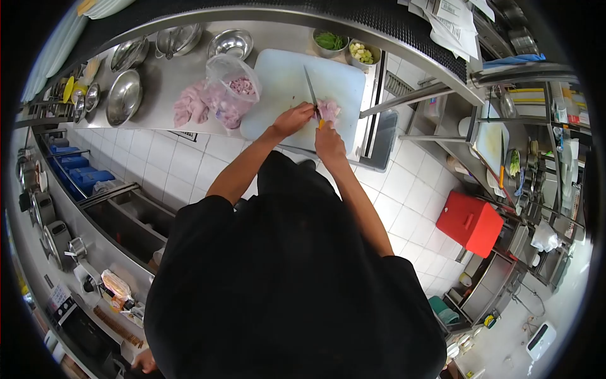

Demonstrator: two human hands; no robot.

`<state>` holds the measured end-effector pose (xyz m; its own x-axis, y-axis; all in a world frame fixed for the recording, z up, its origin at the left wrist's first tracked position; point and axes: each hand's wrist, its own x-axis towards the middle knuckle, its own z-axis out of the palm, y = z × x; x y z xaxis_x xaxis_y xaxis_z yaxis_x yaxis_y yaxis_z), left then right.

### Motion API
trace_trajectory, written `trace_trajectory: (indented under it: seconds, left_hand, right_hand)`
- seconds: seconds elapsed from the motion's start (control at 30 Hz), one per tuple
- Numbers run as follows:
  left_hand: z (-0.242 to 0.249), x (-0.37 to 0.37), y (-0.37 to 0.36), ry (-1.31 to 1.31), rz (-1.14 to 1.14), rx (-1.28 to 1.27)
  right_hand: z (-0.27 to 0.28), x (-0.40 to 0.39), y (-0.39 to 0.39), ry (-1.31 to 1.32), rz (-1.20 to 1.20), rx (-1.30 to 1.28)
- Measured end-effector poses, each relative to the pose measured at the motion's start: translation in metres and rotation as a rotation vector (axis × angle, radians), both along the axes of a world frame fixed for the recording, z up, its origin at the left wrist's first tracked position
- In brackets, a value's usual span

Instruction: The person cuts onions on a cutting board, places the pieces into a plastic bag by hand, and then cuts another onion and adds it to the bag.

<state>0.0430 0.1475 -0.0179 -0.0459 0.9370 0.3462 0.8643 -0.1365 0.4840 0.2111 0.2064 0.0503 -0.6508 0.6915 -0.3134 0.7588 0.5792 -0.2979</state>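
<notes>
My right hand (pixel 330 140) is closed round the yellow handle of a knife (pixel 308 83), whose long blade points away over a pale cutting board (pixel 271 69). Against the blade near the handle is my left hand (pixel 293 119), its fingers curled; what they grip, if anything, I cannot make out. Pieces of pale pink raw meat (pixel 329 111) lie on the board beside the knife. Left of the board sits a clear plastic bag (pixel 232 85) with chopped pink meat inside. More raw meat (pixel 191 105) lies on the steel counter next to the bag.
Metal bowls (pixel 124 98) stand along the counter's left. Behind the board are a bowl of green vegetables (pixel 331 42) and one of pale chopped pieces (pixel 362 54). A shelf edge (pixel 252 12) overhangs the back. A red bin (pixel 468 222) stands right; another person's hand (pixel 146 361) shows lower left.
</notes>
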Motion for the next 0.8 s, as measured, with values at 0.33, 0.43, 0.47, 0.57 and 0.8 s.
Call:
trace_trajectory:
  seconds: [0.33, 0.43, 0.47, 0.57, 0.8]
  left_hand:
    - [-0.003, 0.008, -0.006, 0.023, 0.022, -0.060]
    - [-0.007, 0.009, -0.006, 0.038, 0.029, 0.002]
    - [-0.010, 0.008, -0.006, 0.032, 0.032, -0.009]
    - [0.000, 0.007, -0.003, 0.026, 0.035, -0.023]
    - [0.017, 0.007, -0.016, -0.031, 0.155, 0.055]
  right_hand:
    - [-0.012, 0.000, -0.002, -0.012, 0.012, 0.012]
    - [-0.020, -0.002, -0.004, -0.057, 0.004, -0.002]
    - [-0.021, -0.003, -0.001, -0.047, 0.029, 0.013]
    - [-0.011, -0.005, 0.005, -0.001, 0.050, 0.025]
    - [-0.023, 0.007, 0.002, 0.086, 0.012, 0.046]
